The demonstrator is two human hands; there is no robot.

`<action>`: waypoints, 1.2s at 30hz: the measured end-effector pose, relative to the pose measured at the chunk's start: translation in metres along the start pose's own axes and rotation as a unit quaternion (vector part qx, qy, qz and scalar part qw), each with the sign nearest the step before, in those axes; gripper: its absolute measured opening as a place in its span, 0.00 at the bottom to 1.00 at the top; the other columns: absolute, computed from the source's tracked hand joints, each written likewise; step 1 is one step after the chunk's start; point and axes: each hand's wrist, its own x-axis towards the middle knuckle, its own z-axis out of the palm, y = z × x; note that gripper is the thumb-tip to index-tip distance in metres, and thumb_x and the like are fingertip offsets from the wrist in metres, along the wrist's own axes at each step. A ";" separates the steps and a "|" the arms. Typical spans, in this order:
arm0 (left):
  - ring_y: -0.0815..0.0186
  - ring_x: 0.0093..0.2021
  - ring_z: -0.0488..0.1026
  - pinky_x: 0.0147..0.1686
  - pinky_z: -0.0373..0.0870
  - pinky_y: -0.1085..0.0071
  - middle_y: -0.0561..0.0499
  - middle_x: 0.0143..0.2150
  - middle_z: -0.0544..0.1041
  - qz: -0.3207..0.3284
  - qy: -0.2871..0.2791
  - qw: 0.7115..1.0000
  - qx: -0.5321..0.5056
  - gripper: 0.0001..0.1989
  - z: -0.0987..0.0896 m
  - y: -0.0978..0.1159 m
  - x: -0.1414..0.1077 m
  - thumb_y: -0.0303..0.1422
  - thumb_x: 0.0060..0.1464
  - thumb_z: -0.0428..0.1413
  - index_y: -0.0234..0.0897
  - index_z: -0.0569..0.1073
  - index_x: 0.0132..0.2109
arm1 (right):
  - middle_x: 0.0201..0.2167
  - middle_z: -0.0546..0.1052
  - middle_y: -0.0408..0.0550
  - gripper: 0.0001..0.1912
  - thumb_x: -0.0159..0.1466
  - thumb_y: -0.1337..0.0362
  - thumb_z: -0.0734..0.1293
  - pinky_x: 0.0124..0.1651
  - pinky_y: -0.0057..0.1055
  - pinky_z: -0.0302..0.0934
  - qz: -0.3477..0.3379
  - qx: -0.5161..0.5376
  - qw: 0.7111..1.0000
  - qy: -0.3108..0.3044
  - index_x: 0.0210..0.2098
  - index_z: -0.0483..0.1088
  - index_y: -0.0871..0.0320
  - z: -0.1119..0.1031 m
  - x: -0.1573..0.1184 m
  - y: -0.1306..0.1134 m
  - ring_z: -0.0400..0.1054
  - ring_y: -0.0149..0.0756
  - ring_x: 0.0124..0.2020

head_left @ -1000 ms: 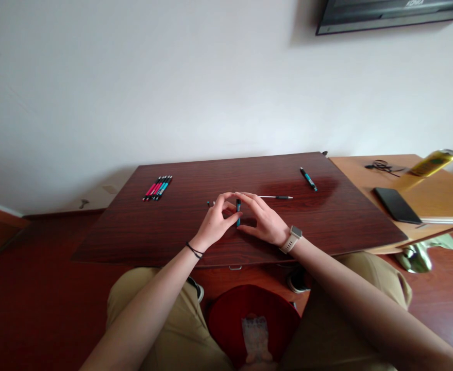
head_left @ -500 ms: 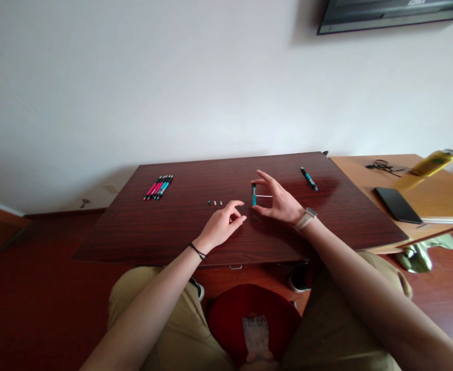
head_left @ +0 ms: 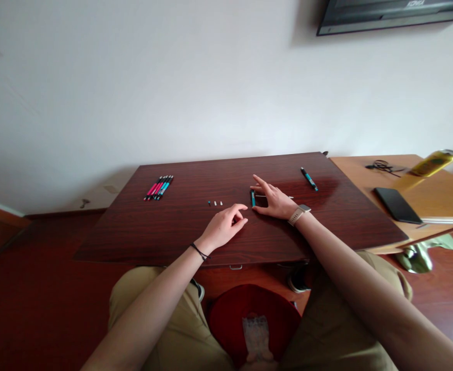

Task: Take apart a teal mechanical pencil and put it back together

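Observation:
A short teal-and-black pen barrel (head_left: 253, 199) stands crosswise between the thumb and a finger of my right hand (head_left: 275, 202), which touch its two ends at the tabletop. A thin white rod (head_left: 291, 197) passes behind that hand, partly hidden by it. My left hand (head_left: 226, 222) hovers just left of the barrel, thumb and forefinger apart, with nothing visible in it. Further left, a small teal piece (head_left: 209, 203) and two small white pieces (head_left: 218, 203) lie in a row on the dark table (head_left: 180, 232).
Several pink and teal pens (head_left: 158, 188) lie side by side at the table's left. One teal pen (head_left: 308, 179) lies at the back right. A wooden side table holds a black phone-like slab (head_left: 396, 204), a cable (head_left: 383, 166) and a yellow can (head_left: 435, 164).
My right hand has come down slightly with the pen barrel, and its fingers have drawn closer together. My left hand has shifted slightly to the right.

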 end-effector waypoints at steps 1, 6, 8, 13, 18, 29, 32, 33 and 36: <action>0.62 0.42 0.80 0.46 0.74 0.69 0.51 0.41 0.82 0.002 0.000 1.000 0.001 0.15 0.000 0.000 0.000 0.34 0.69 0.59 0.43 0.73 0.61 | 0.67 0.76 0.56 0.62 0.64 0.57 0.76 0.71 0.59 0.61 0.002 -0.001 1.000 0.002 0.82 0.32 0.51 0.000 0.000 0.002 0.64 0.58 0.72; 0.62 0.42 0.80 0.46 0.74 0.68 0.51 0.41 0.81 0.005 -0.001 1.000 0.005 0.15 0.000 -0.001 0.000 0.33 0.69 0.59 0.44 0.72 0.61 | 0.67 0.75 0.56 0.60 0.65 0.56 0.75 0.71 0.59 0.61 0.009 0.004 1.000 -0.003 0.82 0.33 0.50 0.001 -0.002 0.004 0.65 0.57 0.72; 0.61 0.42 0.80 0.46 0.74 0.68 0.51 0.41 0.81 0.006 -0.001 1.000 0.007 0.15 0.000 0.000 0.000 0.33 0.69 0.59 0.44 0.72 0.60 | 0.68 0.74 0.56 0.60 0.65 0.55 0.76 0.72 0.59 0.60 0.006 0.008 1.000 -0.008 0.82 0.34 0.50 0.001 -0.002 0.002 0.64 0.57 0.72; 0.61 0.42 0.80 0.46 0.74 0.68 0.51 0.41 0.81 0.013 0.000 1.000 0.015 0.15 0.000 0.001 -0.001 0.31 0.68 0.59 0.44 0.73 0.59 | 0.74 0.66 0.59 0.62 0.64 0.52 0.77 0.74 0.60 0.57 0.001 0.007 1.000 -0.012 0.82 0.34 0.49 -0.013 -0.006 -0.002 0.59 0.59 0.75; 0.61 0.43 0.80 0.47 0.74 0.67 0.51 0.41 0.81 0.019 -0.002 1.000 0.025 0.14 -0.002 0.001 -0.004 0.31 0.68 0.59 0.44 0.73 0.59 | 0.75 0.64 0.58 0.62 0.63 0.54 0.78 0.75 0.62 0.55 0.024 -0.005 1.000 -0.002 0.82 0.35 0.47 -0.047 -0.027 0.011 0.56 0.60 0.76; 0.61 0.43 0.80 0.47 0.74 0.66 0.51 0.41 0.81 0.022 -0.005 0.999 0.030 0.14 -0.002 -0.001 -0.005 0.32 0.69 0.58 0.44 0.73 0.59 | 0.47 0.84 0.50 0.37 0.66 0.63 0.71 0.58 0.51 0.74 0.117 -0.037 0.992 0.014 0.73 0.63 0.51 -0.052 -0.046 0.046 0.79 0.50 0.48; 0.61 0.43 0.80 0.47 0.74 0.66 0.51 0.41 0.81 0.024 -0.007 0.999 0.028 0.14 -0.002 -0.002 -0.006 0.32 0.69 0.58 0.44 0.73 0.59 | 0.41 0.85 0.49 0.30 0.65 0.64 0.71 0.52 0.47 0.74 0.135 -0.056 0.989 0.034 0.67 0.70 0.52 -0.046 -0.043 0.046 0.79 0.48 0.43; 0.61 0.43 0.80 0.47 0.74 0.66 0.51 0.41 0.81 0.024 -0.008 0.999 0.029 0.13 -0.002 -0.002 -0.006 0.32 0.69 0.58 0.44 0.73 0.59 | 0.40 0.85 0.48 0.29 0.65 0.64 0.71 0.50 0.46 0.74 0.142 -0.056 0.987 0.039 0.66 0.71 0.52 -0.046 -0.043 0.045 0.79 0.47 0.42; 0.61 0.43 0.80 0.47 0.74 0.66 0.51 0.41 0.81 0.023 -0.006 0.999 0.029 0.13 -0.003 -0.001 -0.006 0.32 0.69 0.58 0.44 0.74 0.59 | 0.39 0.85 0.48 0.25 0.65 0.63 0.71 0.47 0.44 0.74 0.172 -0.048 0.982 0.060 0.62 0.73 0.52 -0.046 -0.042 0.041 0.79 0.46 0.39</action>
